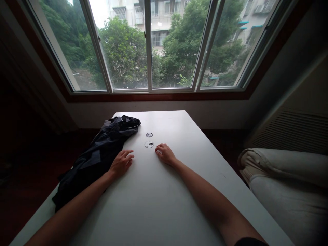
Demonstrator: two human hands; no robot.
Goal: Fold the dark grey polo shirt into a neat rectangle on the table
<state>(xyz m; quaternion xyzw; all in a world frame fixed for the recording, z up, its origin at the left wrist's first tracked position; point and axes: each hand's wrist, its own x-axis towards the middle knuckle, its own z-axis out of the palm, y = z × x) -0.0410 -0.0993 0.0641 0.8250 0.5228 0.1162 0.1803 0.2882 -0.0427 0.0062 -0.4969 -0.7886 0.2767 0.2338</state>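
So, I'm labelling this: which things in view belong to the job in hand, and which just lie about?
Likely in the job:
- dark fabric garment, beside left hand
- round silvery disc, nearest right hand
- second silvery disc, beyond it

Likely just about:
- thick cream fabric

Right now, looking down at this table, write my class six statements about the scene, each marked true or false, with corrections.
1. The dark cloth lies along the left side of the white table. True.
2. The right hand is closer than the left hand to the nearer disc. True.
3. The two discs are stacked. False: the farther disc lies apart, beyond the nearer disc.
4. Trees show through the window. True.
5. The left hand grips a disc. False: both discs lie on the table.
6. The dark cloth lies beyond the right hand's right side. False: it is on the left.
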